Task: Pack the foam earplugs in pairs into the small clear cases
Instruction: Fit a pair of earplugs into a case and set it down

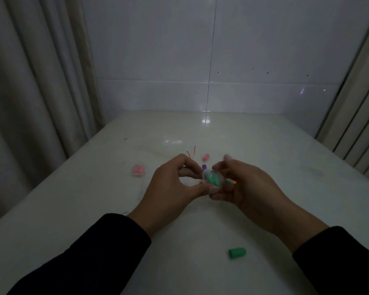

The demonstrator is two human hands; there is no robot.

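Dim white table (94,199): left hand (168,188) and right hand (243,188) both pinch a small clear case (213,177) holding green foam earplugs (213,180), grip closed firmly; best pressed evenly shut.

You have a small clear case (213,178) raised above the pale table, with green foam earplugs (213,179) showing through its wall; the blur hides how many are in it and whether its lid is closed. A loose green earplug (237,253) lies on its side near you, toward your right. A pink earplug (205,157) lies beyond the case. Farther left sits another clear case (138,170) holding pink earplugs. A purple piece (204,166) and a striped one (231,181) peek out beside the raised case.
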